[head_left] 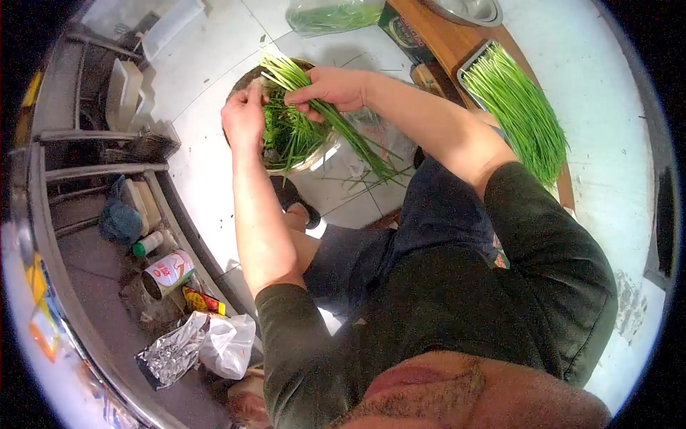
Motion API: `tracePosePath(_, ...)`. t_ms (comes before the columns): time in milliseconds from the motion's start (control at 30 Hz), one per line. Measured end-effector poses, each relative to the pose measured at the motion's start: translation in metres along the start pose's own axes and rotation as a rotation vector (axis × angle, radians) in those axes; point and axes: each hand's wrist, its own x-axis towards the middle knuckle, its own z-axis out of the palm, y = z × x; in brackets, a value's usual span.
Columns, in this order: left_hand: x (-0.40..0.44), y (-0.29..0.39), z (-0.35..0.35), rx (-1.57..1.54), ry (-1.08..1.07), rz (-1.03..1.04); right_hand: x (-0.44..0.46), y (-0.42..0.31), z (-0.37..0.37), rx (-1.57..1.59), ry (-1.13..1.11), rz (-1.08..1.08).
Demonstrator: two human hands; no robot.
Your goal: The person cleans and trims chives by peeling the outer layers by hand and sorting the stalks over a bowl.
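A bunch of long green stalks with pale ends (332, 118) is gripped in my right hand (330, 91), its pale ends up and left, its green tips hanging down to the right. Close to the left of it, my left hand (244, 118) is closed, fingertips pinched on something I cannot make out. Beneath both hands stands a round bin (314, 166) with loose green leaves and scraps (289, 136) inside. On a wooden bench at the right, a tray holds a thick pile of green stalks (514, 107).
A metal bowl (468, 10) sits on the bench (437, 32). A plastic bag of greens (334, 16) lies on the floor ahead. At the left, a shelf (100, 279) holds a can (168, 273), a blue cloth (120, 218) and plastic bags (227, 344). Scraps lie on the tiles.
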Motion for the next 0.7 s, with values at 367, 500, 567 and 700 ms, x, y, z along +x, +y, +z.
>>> tracePosePath(367,0.003,-0.01,0.006,-0.212,0.066,0.129,0.008,-0.005,-0.002,-0.127,-0.031,-0.07)
tracePosePath(500,-0.004,-0.004,0.005,-0.11,-0.095,0.237,0.011,-0.007,0.002,-0.18,-0.012,-0.063)
tracePosePath(567,-0.004,-0.007,0.009,-0.071,-0.093,0.284,0.016,-0.002,-0.001,-0.282,-0.05,-0.086)
tracePosePath(700,0.005,-0.011,0.001,-0.013,0.356,0.304,0.017,0.001,0.001,-0.345,-0.026,-0.093)
